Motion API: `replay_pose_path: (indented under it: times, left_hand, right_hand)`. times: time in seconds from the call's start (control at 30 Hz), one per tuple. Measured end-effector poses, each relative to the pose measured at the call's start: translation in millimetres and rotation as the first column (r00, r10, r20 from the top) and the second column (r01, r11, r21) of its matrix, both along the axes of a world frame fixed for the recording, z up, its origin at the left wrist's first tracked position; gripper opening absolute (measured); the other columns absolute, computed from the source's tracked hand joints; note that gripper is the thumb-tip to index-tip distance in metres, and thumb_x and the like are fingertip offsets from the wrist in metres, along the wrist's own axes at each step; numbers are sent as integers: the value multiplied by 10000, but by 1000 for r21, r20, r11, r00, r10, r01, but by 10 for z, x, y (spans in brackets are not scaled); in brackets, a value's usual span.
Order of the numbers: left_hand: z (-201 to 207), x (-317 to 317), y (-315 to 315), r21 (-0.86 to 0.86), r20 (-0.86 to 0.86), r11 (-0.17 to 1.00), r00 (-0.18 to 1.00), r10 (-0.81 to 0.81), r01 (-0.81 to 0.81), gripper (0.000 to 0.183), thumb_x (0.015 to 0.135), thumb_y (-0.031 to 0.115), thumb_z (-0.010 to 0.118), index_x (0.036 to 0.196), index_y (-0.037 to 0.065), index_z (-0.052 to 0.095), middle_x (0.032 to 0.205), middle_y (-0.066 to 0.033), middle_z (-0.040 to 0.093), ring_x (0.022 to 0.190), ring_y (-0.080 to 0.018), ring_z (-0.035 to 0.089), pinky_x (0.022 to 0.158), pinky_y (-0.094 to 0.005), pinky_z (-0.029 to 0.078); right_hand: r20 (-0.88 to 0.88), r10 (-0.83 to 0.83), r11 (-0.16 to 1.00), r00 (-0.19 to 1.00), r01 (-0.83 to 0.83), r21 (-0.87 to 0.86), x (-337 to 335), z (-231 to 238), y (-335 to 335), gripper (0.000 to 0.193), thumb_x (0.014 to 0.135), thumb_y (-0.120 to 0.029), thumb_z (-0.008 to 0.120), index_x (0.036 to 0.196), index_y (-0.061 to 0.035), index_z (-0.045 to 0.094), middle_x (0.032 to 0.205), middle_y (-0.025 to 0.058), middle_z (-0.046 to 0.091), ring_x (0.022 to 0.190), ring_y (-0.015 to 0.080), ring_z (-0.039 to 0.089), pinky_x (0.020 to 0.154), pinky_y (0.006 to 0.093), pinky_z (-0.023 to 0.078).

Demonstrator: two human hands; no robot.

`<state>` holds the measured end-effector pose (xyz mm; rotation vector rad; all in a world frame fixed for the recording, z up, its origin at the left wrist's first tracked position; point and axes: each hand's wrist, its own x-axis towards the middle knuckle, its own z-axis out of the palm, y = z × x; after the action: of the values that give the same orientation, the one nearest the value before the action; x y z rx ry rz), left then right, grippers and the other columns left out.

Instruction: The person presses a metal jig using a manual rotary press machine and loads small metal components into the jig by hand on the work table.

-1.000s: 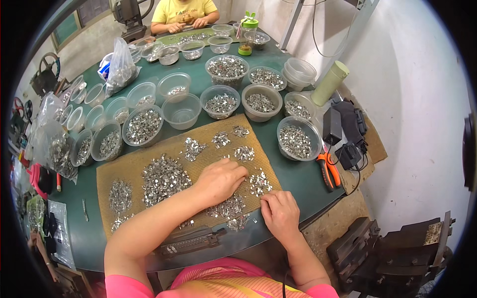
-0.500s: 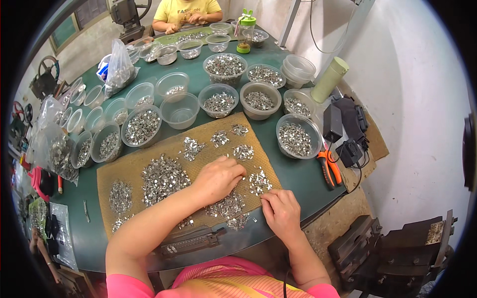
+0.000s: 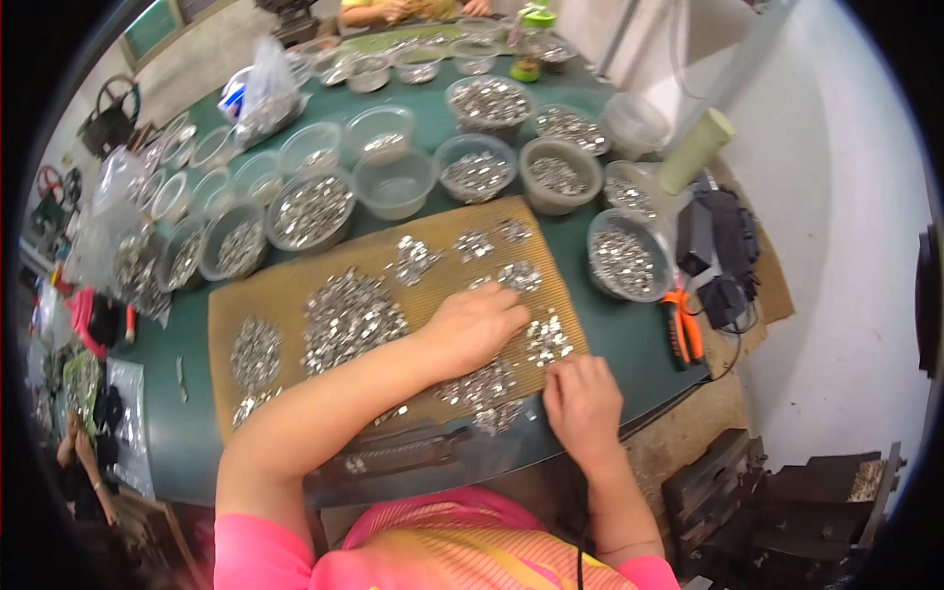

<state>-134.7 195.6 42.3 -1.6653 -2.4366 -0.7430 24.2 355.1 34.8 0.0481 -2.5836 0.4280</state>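
Observation:
A tan ribbed mat (image 3: 285,290) lies on the green table, bearing several heaps of small shiny metal pieces. My left hand (image 3: 479,326) is over the mat's right part, fingers curled down and closed; what they hold is hidden. Just right of it is a small loose heap of bright metal pieces (image 3: 549,339). My right hand (image 3: 584,405) is at the mat's right edge below that heap, fingers bent and pressed together, their tips hard to see. A denser heap of metal pieces (image 3: 482,385) lies between my hands, and the largest heap (image 3: 352,323) is left of my left hand.
Clear plastic bowls, many with metal pieces, line the far side, including one bowl (image 3: 629,258) at the right. Orange-handled pliers (image 3: 682,329) lie beside it. A dark slotted metal bar (image 3: 403,454) sits at the front edge. Another person's hands (image 3: 398,12) work across the table.
The whole view has shifted, so the table appears higher and further right. Both hands stay near the same heaps; my left fingers remain curled and my right hand stays by the mat's edge.

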Motion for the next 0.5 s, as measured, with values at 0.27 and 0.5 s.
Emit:
replay_pose_path:
  times: [0.27,0.5]
  left_hand:
    - [72,30,-155,77,84,995,995,52,-59,114,908,140,650,962,55,596,937,-132,628,977,-351,633,861,-466,525]
    - [344,328,-985,181,327,958,932,155,-223,147,930,103,674,1066,49,661,977,-134,664,941,-338,652,819,-426,521]
  right_hand:
    - [42,241,968,970,-238,-79,64,197,-195,160,846,-28,716,973,-55,622,1007,113,655,914,317,635,791,419,503]
    - [71,692,714,719,-666,-215,9,242,-699,223,798,-44,752,971,-62,613,1041,79,660,1048,273,664,920,426,523]
